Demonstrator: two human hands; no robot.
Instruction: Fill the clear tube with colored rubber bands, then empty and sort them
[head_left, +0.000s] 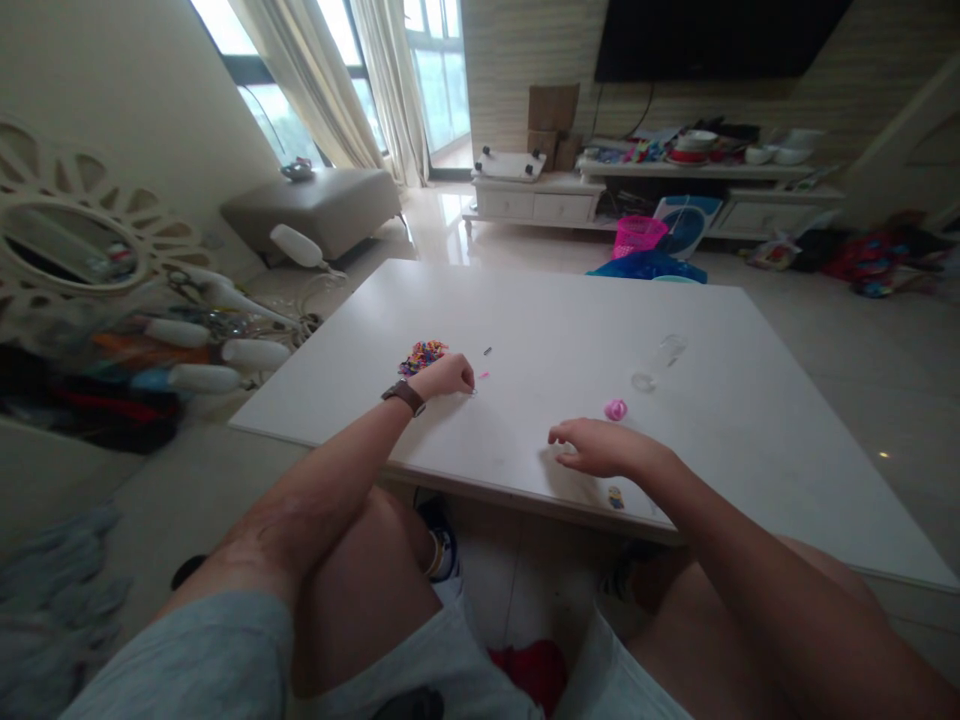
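Observation:
My left hand (pixel 450 374), with a watch on its wrist, is closed in a pinch just over the white table (pixel 525 310). A tiny pale thing shows at its fingertips, too small to name. Partly behind that hand lies a pile of small multicoloured pieces (pixel 421 356). A small pink piece (pixel 484 375) and a small dark piece (pixel 487 351) lie beyond its fingertips. My right hand (pixel 589 447) hovers low near the front edge, thumb and fingers apart, holding nothing visible. Close to it are a pink coiled bundle (pixel 616 409) and a small yellow-and-blue cartoon figure (pixel 616 498).
A clear container (pixel 671 349) and a clear round piece (pixel 643 382) lie on the table's right half. A floor lamp with white shades (pixel 255 354) stands left of the table. Beyond the far edge are a pink basket (pixel 637 236) and a low cabinet (pixel 532 203).

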